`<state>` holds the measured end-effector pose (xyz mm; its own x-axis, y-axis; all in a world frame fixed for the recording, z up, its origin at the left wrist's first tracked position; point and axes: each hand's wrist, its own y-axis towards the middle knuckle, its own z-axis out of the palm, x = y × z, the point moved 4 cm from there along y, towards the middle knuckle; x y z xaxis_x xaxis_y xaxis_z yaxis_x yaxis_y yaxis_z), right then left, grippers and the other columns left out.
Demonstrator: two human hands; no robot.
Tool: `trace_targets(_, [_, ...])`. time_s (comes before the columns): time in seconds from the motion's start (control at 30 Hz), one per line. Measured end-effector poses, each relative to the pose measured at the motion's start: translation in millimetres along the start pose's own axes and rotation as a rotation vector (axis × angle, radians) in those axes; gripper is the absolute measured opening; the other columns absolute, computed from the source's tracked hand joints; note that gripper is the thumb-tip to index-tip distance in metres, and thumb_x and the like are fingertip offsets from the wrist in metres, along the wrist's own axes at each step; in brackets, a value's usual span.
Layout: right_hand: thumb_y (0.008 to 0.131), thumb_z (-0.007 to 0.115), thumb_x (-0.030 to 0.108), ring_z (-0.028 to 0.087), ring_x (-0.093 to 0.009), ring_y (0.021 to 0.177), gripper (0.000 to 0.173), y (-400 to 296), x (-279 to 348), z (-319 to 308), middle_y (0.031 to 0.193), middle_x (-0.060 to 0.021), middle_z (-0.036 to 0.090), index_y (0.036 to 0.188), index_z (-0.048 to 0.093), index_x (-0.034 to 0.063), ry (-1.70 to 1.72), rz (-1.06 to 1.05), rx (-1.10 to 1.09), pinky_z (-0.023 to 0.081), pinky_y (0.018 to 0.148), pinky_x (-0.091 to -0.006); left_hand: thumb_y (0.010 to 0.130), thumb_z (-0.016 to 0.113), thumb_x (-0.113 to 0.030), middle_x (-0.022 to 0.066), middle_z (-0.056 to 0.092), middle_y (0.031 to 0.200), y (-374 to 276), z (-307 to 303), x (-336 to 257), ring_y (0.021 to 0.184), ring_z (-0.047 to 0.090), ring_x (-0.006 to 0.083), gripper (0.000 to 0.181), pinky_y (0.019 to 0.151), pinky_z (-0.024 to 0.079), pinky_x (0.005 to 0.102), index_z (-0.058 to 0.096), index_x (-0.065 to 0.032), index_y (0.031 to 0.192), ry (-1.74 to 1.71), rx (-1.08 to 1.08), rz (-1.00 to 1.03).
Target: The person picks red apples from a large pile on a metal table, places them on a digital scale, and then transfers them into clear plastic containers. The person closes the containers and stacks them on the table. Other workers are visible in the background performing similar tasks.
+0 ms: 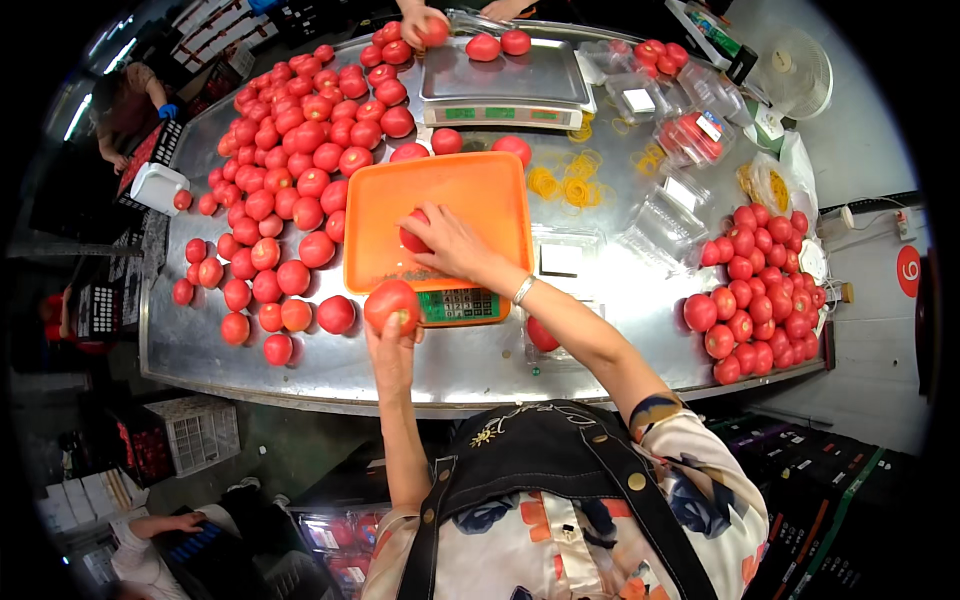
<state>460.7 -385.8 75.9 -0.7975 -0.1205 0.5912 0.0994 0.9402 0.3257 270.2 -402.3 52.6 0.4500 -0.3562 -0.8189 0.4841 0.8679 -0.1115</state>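
Note:
My left hand (391, 341) grips a large red tomato (391, 304) just in front of the scale, its thumb pressed against the fruit near the stem end. Over the orange tray (480, 180), my right hand (446, 244) has its fingers curled around a second tomato (414, 231), which is partly covered by the hand. The tray sits on a digital scale whose keypad (461, 305) shows at the front edge. Some dark debris (424, 276) lies along the tray's near side. Behind the tray are a few tomatoes (512, 149), partly hidden by its rim.
A broad heap of tomatoes (307, 137) covers the table's left side; another pile (761, 300) is at the right. Clear plastic clamshells (667, 217) and yellow rubber bands (574, 180) lie between. Across the table, a co-worker's hand (420, 24) holds a tomato by a steel scale (502, 75).

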Motion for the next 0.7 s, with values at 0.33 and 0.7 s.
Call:
trace_targets(0.33, [0.075, 0.077, 0.02, 0.056, -0.021, 0.104, 0.068, -213, -52, -113, 0.116, -0.0103, 0.051, 0.13, 0.039, 0.0086, 0.753, 0.765, -0.155, 0.047, 0.092, -0.0331, 0.076, 0.074, -0.014, 0.0138, 0.05, 0.117, -31, 92, 74, 0.106, 0.055, 0.0267, 0.059, 0.083, 0.049, 0.0367, 0.039, -0.0076, 0.124, 0.772, 0.529, 0.042])
trace_targets(0.7, [0.076, 0.075, 0.023, 0.057, -0.026, 0.103, 0.059, -286, -82, -106, 0.113, -0.0147, 0.055, 0.125, 0.05, 0.004, 0.287, 0.744, -0.489, 0.048, 0.087, -0.0353, 0.073, 0.075, -0.03, 0.0143, 0.055, 0.107, -55, 162, 185, 0.108, 0.055, 0.0297, 0.067, 0.105, 0.02, 0.0657, 0.045, -0.0049, 0.128, 1.486, 1.234, 0.25])
